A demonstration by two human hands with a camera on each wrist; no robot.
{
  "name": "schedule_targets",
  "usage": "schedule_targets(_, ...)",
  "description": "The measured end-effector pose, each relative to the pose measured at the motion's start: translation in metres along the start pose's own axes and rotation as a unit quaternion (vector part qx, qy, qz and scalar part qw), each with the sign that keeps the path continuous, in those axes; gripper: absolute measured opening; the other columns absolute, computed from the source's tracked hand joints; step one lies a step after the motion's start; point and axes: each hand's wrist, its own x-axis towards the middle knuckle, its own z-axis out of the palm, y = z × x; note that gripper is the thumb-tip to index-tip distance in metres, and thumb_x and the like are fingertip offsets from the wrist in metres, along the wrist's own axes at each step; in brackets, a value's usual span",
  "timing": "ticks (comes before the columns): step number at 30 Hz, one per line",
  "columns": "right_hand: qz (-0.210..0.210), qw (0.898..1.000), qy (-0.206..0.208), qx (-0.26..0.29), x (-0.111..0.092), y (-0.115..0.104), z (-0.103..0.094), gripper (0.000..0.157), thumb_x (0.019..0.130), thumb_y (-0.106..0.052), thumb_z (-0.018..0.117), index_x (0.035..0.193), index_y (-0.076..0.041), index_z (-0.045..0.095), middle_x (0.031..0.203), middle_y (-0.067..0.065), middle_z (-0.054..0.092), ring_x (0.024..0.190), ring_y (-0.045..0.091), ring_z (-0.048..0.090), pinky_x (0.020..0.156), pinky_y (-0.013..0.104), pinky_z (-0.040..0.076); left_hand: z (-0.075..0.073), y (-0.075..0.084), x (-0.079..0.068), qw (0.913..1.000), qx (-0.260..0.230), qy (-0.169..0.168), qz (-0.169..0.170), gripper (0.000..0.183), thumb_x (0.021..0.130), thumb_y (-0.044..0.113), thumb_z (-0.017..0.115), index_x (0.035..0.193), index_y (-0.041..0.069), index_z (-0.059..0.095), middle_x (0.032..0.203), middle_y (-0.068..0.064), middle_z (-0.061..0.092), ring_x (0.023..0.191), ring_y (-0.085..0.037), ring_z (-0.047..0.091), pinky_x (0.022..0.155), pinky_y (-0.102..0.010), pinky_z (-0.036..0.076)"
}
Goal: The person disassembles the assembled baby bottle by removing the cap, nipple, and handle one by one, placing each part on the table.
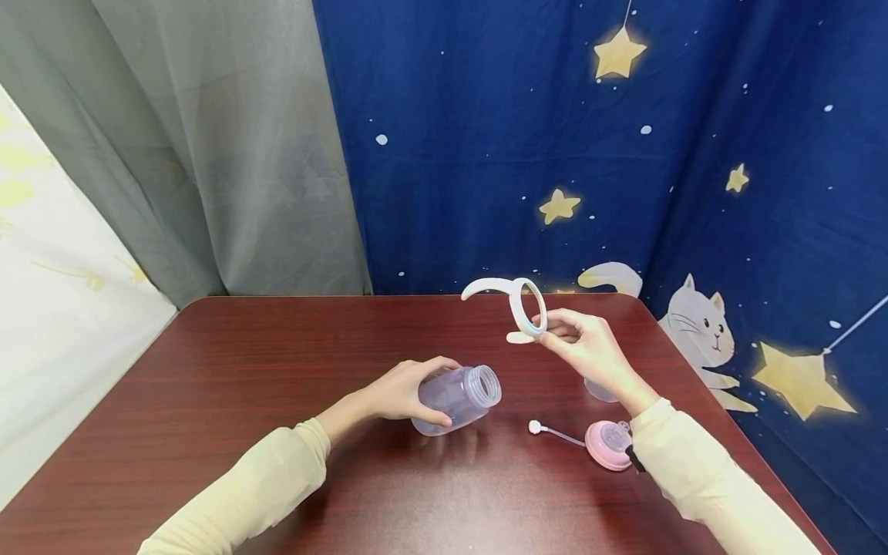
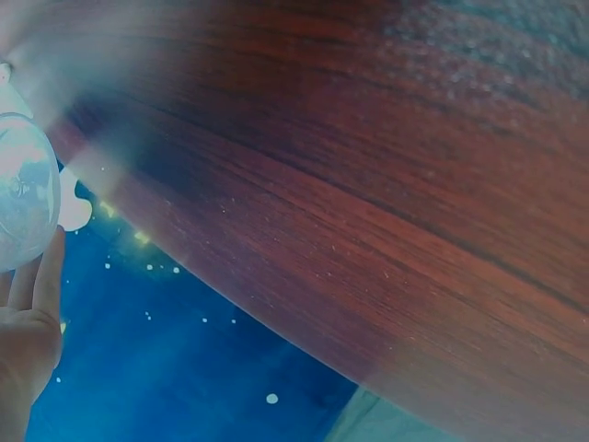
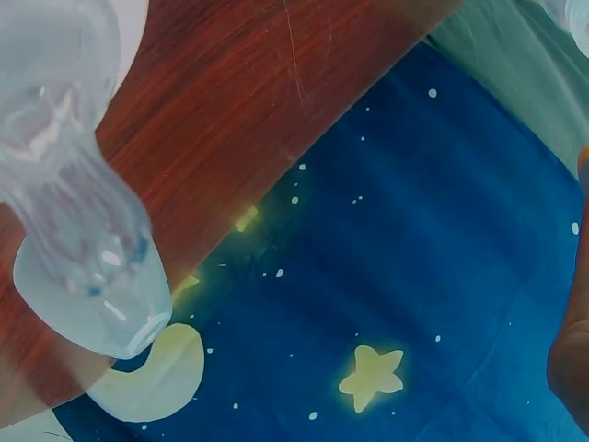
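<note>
My left hand (image 1: 409, 391) grips a clear baby bottle (image 1: 451, 401) round its body. The bottle is tilted, its open threaded neck pointing right. In the left wrist view the rounded base of the bottle (image 2: 23, 198) shows above the left hand (image 2: 32, 345). My right hand (image 1: 586, 347) pinches a white handle ring (image 1: 516, 308) by its lower rim, held up above the table. One curved handle reaches left from the ring. The right wrist view has only an edge of the right hand (image 3: 571, 359); the ring is not seen there.
On the dark wood table (image 1: 277, 347), a pink lid (image 1: 607, 445) with a thin straw and white end weight lies below the right wrist. A clear plastic piece (image 1: 600, 391) is partly hidden behind that wrist. Curtains (image 1: 486, 154) hang behind the table's far edge.
</note>
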Motion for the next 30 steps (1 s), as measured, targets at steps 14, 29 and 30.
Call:
schedule_targets(14,0.011,1.0,0.019,-0.007,0.012,0.019,0.0,0.023,0.077,-0.002,0.067,0.098,0.004,0.062,0.086,0.013,0.064,0.073,0.02,0.063,0.065,0.021,0.047,0.001,-0.002,0.0,1.0,-0.001,-0.003,-0.004,0.07,0.063,0.052,0.072,0.12,0.022,0.045,0.101,0.008,0.058,0.085,-0.002,0.054,0.07,-0.023,0.044)
schedule_targets(29,0.035,0.999,0.028,0.005,0.022,0.039,0.006,0.027,0.077,-0.016,0.068,0.1,-0.002,0.063,0.085,0.009,0.065,0.073,0.014,0.063,0.064,0.021,0.047,0.002,-0.001,0.0,1.0,-0.007,-0.006,-0.002,0.07,0.063,0.052,0.072,0.121,0.023,0.044,0.102,0.008,0.058,0.086,-0.002,0.053,0.07,-0.024,0.043)
schedule_targets(30,0.036,0.999,0.028,0.006,0.023,0.04,0.007,0.027,0.077,-0.016,0.068,0.1,-0.002,0.063,0.085,0.009,0.065,0.073,0.014,0.063,0.064,0.022,0.047,0.002,-0.001,0.0,1.0,-0.007,-0.005,-0.002,0.07,0.063,0.052,0.072,0.121,0.023,0.044,0.102,0.008,0.058,0.086,-0.002,0.053,0.07,-0.024,0.043)
